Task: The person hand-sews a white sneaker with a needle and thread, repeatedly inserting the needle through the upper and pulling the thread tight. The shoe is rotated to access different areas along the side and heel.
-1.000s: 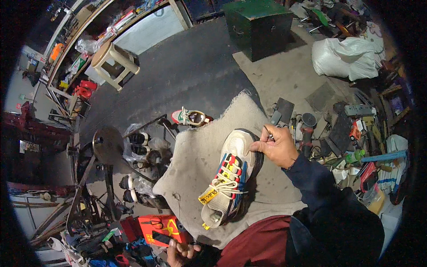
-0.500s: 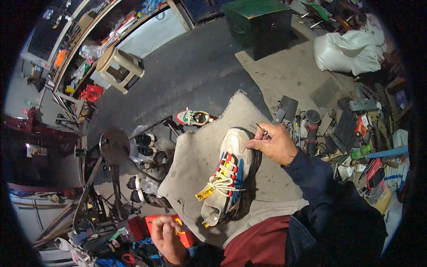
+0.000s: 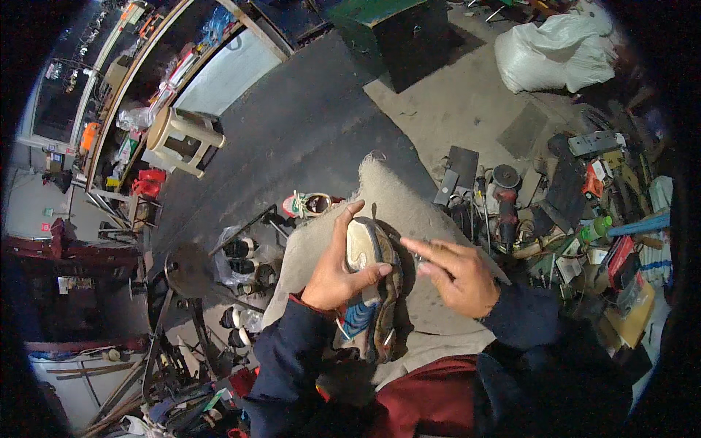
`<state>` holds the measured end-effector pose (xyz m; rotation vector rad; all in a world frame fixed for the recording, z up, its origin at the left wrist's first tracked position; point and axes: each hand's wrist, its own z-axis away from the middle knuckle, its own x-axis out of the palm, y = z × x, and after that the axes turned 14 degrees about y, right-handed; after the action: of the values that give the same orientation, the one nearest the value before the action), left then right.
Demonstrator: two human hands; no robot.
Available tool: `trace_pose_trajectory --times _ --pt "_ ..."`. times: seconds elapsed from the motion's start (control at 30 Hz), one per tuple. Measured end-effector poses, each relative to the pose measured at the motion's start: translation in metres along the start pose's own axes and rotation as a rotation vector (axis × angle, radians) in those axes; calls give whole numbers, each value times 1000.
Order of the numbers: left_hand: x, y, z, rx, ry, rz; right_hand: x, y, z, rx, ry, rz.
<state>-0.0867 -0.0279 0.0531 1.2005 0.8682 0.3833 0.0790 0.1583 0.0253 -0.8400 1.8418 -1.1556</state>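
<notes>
A beige sneaker with blue side trim lies tilted on its side over the grey cloth on my lap, its dark-edged sole turned to the right. My left hand grips it near the toe, thumb across the upper's edge by the sole. Just right of the sole is my right hand, index finger stretched toward the shoe. Between its fingers sits a small thin metal tool, mostly hidden. The laces are out of sight under my left hand and sleeve.
A second, red-and-white shoe stands beyond the cloth. Several shoes lie at left near a metal stand. An angle grinder and piled tools are at right. Farther off are a plastic stool, green box and white sack.
My left hand has come up from the lower left and taken hold of the sneaker. The shoe has rolled so its sole faces right. My right hand has moved slightly down and away from the toe.
</notes>
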Motion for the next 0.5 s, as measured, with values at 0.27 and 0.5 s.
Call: trace_pose_trajectory --times 0.27,0.5 --pt "-4 -1 0 -13 -23 -42 18 4 -2 46 -63 -152" --pt "-8 -9 -3 1 -66 32 13 2 -6 84 -121 -163"
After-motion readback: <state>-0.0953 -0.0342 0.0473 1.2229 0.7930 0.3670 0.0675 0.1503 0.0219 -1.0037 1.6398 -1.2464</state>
